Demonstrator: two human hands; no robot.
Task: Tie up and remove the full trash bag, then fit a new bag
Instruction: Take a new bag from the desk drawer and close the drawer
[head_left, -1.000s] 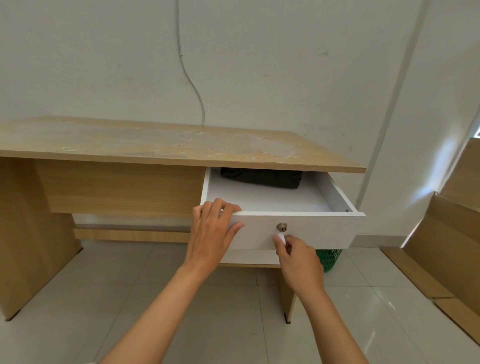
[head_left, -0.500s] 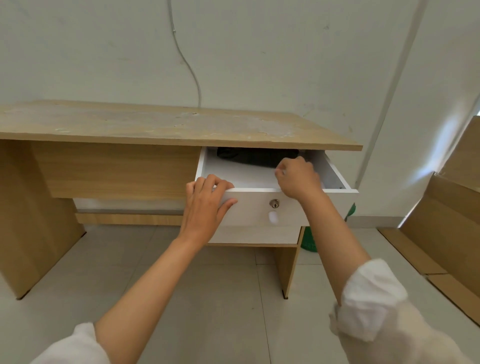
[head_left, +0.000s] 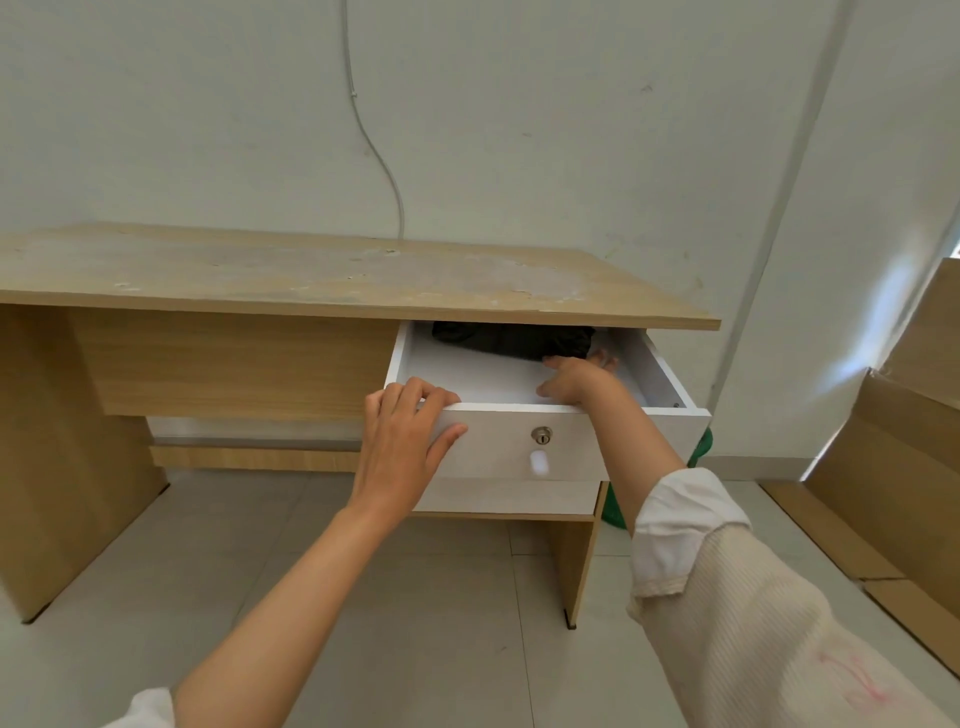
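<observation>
head view: we read no brand or label anywhere; the only mark is a faint pink scrawl on our right sleeve (head_left: 779, 649), too blurred to make out. our left hand (head_left: 402, 441) grips the top edge of the white drawer (head_left: 498, 447) front, fingers curled over the rim, thumb pressed on the face. our right hand (head_left: 574, 379) reaches inside the drawer, fingertips touching the dark folded bundle of bags (head_left: 514, 339) at the back; whether the fingers actually grasp it we cannot tell. the bundle lies against the drawer's rear, partly hidden under the wooden desk (head_left: 311, 275) top. a round lock (head_left: 542, 435) sits on the drawer front with a small white tab (head_left: 538, 461) below it. a green basket (head_left: 701, 457) peeks out behind the drawer's right corner. cardboard sheets (head_left: 893, 441) lean at the right, and a grey cable (head_left: 384, 171) runs down the wall.
</observation>
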